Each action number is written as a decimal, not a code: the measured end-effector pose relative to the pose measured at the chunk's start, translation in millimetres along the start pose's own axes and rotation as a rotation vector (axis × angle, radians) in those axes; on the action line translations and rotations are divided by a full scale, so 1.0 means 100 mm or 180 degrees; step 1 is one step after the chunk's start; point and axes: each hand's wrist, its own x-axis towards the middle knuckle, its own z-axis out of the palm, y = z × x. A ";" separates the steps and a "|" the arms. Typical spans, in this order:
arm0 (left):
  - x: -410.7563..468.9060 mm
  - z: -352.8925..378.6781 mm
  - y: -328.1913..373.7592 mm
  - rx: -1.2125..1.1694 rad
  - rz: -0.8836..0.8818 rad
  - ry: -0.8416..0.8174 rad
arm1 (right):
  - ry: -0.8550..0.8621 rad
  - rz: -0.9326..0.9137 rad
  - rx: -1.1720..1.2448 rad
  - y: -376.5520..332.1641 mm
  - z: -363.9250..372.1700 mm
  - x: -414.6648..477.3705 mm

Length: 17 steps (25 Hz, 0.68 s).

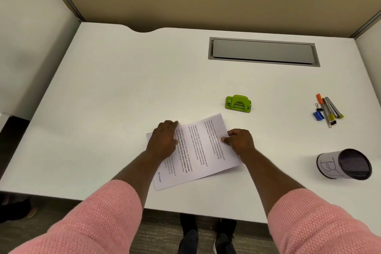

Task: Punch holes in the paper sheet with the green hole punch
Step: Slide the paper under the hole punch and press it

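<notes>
Green hole punch (pixel 238 103) sits upper right of the paper sheet (pixel 195 150), untouched; our right hand (pixel 240 141) (fingers pinching the sheet's edge) is nearer, left hand (pixel 165 140) pressing flat.

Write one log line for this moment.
left hand: flat on paper sheet | right hand: pinching sheet edge | green hole punch: untouched

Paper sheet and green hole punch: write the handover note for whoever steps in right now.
Left hand: flat on the paper sheet, pressing its left part onto the white desk.
Right hand: pinching the sheet's right edge.
Green hole punch: on the desk beyond the sheet, apart from it, untouched.
Done: sheet laid out and held; no holes visible.
Left: bring the punch and a sheet edge together, slot the edge in, press.
</notes>
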 end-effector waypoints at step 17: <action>-0.30 0.27 0.23 -0.2282 -0.2362 0.0627 | -0.0122 0.0410 0.0941 0.45 -0.58 -0.16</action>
